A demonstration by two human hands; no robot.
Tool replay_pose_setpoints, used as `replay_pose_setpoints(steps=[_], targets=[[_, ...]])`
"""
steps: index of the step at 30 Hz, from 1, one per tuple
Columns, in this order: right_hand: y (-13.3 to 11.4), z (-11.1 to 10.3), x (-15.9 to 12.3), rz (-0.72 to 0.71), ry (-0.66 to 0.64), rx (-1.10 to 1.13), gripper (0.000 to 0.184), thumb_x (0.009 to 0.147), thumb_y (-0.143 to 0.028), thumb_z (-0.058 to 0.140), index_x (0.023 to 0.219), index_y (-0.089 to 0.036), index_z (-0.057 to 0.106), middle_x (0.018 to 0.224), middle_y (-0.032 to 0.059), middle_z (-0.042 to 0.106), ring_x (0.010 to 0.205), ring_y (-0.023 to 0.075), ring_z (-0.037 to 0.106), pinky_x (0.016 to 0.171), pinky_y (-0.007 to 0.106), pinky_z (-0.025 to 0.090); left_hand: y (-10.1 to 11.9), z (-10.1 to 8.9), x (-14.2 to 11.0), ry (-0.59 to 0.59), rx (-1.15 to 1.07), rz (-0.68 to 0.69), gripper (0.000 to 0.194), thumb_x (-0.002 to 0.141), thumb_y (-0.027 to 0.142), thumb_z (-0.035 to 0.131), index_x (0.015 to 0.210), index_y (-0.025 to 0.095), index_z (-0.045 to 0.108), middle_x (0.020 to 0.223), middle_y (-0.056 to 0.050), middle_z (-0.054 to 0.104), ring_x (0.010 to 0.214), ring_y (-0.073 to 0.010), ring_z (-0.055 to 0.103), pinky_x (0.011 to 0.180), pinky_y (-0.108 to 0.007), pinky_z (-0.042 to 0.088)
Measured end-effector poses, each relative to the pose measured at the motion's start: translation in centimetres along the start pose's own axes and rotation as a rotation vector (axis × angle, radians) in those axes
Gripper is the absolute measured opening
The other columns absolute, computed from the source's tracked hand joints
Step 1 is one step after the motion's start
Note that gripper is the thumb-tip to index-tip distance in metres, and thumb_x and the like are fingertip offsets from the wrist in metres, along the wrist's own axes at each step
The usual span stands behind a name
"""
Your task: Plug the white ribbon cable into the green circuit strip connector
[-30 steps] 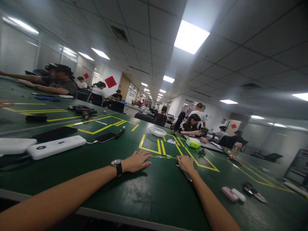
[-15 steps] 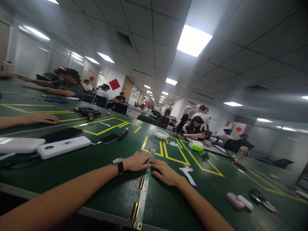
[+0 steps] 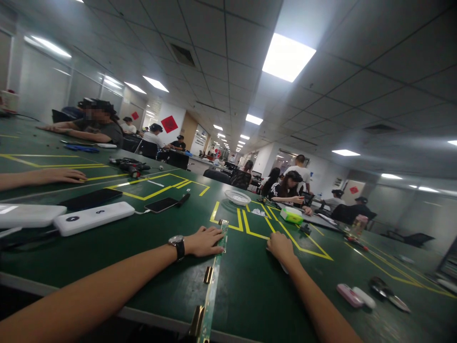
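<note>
A long, narrow green circuit board (image 3: 214, 281) with gold-coloured metal parts lies on the green table, running from the near edge away from me. My left hand (image 3: 203, 241), with a watch on the wrist, rests flat and open against the board's far part, thumb and fingertips touching it. Off to the right, my right hand (image 3: 281, 247) is closed, its fingers curled down towards the table. Beneath its wrist a bit of a white strip (image 3: 284, 269) shows; the rest is covered by the hand. Whatever the fingers hold, if anything, is hidden.
Left of me lie a white power bank (image 3: 94, 218), phones (image 3: 161, 205) and another person's hand (image 3: 71, 175). Ahead stand a white basket (image 3: 237, 197) and a green-and-white pack (image 3: 292, 216). A pink case (image 3: 349, 295) lies to the right. Yellow tape marks the table.
My right hand has left the circuit board and moved right, over the white strip, with its fingers curling. My left hand stays on the board. A person at far left has drawn an arm in.
</note>
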State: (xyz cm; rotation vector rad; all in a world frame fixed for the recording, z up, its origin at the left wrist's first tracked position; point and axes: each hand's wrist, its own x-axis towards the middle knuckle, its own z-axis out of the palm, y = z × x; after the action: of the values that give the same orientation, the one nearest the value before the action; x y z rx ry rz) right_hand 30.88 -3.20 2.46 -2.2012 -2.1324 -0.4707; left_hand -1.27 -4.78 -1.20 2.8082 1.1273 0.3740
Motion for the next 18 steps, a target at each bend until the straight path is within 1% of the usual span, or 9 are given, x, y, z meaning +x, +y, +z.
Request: replay_pose_setpoints(steps=[2,4,5,7,9,11,12,15,18], targets=[[0.7,0.4,0.0,0.011,-0.053,0.006,0.028,0.087,-0.022,0.046,0.098,-0.01,0.069,0.105,0.0211,0.065,0.099,0.0316,0.062,0.078,0.04,0.047,-0.1,0.1,0.1,0.003,0.005,-0.01,0.062,0.096,0.062,0.029,0.144,0.023,0.037,0.15,-0.015,0.035,0.133,-0.0335,0.033,0.1,-0.053,0.028],[0.4,0.6,-0.2,-0.044,-0.062,0.034,0.029,0.088,-0.023,0.045,0.096,-0.01,0.07,0.104,0.0194,0.065,0.097,0.0293,0.063,0.078,0.037,0.048,-0.2,0.2,0.1,0.006,0.006,-0.024,0.062,0.096,0.062,0.029,0.144,0.023,0.038,0.15,-0.015,0.035,0.134,-0.0338,0.032,0.1,-0.054,0.028],[-0.1,0.6,-0.3,-0.08,-0.063,0.047,0.029,0.089,-0.024,0.045,0.096,-0.012,0.07,0.105,0.0176,0.065,0.098,0.0275,0.062,0.08,0.035,0.047,-0.2,0.2,0.1,0.008,0.002,-0.029,0.063,0.096,0.063,0.029,0.144,0.023,0.038,0.15,-0.015,0.035,0.134,-0.0338,0.032,0.1,-0.054,0.028],[-1.4,0.4,-0.5,-0.204,-0.049,0.105,0.029,0.09,-0.025,0.044,0.099,-0.015,0.071,0.108,0.0134,0.066,0.101,0.0238,0.061,0.087,0.032,0.045,-0.2,0.3,0.2,0.006,-0.01,-0.036,0.063,0.095,0.063,0.03,0.144,0.025,0.037,0.15,-0.015,0.035,0.135,-0.0338,0.031,0.1,-0.054,0.027],[-2.8,0.2,-0.9,-0.4,-0.021,0.225,0.03,0.09,-0.023,0.045,0.106,-0.018,0.069,0.112,0.01,0.065,0.106,0.0214,0.059,0.094,0.03,0.042,-0.2,0.3,0.2,0.003,-0.018,-0.043,0.063,0.095,0.063,0.03,0.145,0.025,0.036,0.15,-0.014,0.034,0.135,-0.0337,0.031,0.101,-0.054,0.027],[-4.2,0.0,-1.4,-0.613,0.014,0.372,0.031,0.09,-0.021,0.045,0.111,-0.018,0.067,0.116,0.0089,0.064,0.11,0.0205,0.057,0.099,0.031,0.04,-0.2,0.3,0.2,-0.001,-0.018,-0.051,0.064,0.095,0.064,0.03,0.146,0.025,0.034,0.151,-0.014,0.033,0.136,-0.0336,0.03,0.102,-0.054,0.026],[-4.9,-0.1,-1.7,-0.696,0.027,0.434,0.031,0.09,-0.02,0.046,0.113,-0.018,0.066,0.118,0.0088,0.064,0.111,0.0204,0.056,0.101,0.031,0.039,-0.2,0.3,0.2,-0.005,-0.017,-0.053,0.064,0.095,0.064,0.029,0.146,0.025,0.034,0.151,-0.014,0.033,0.136,-0.0335,0.029,0.102,-0.054,0.025],[-6.3,-0.1,-2.5,-0.826,0.053,0.518,0.032,0.09,-0.018,0.046,0.116,-0.019,0.065,0.119,0.0083,0.064,0.113,0.0203,0.056,0.103,0.033,0.039,-0.2,0.3,0.2,-0.018,-0.018,-0.055,0.064,0.095,0.064,0.029,0.146,0.025,0.034,0.152,-0.014,0.031,0.137,-0.0336,0.028,0.102,-0.055,0.025],[-7.1,0.0,-2.9,-0.866,0.069,0.536,0.033,0.091,-0.017,0.046,0.117,-0.019,0.064,0.119,0.008,0.064,0.114,0.0204,0.055,0.103,0.034,0.04,-0.2,0.3,0.3,-0.025,-0.021,-0.054,0.065,0.095,0.064,0.029,0.146,0.024,0.035,0.152,-0.015,0.031,0.137,-0.0342,0.028,0.102,-0.057,0.024]])
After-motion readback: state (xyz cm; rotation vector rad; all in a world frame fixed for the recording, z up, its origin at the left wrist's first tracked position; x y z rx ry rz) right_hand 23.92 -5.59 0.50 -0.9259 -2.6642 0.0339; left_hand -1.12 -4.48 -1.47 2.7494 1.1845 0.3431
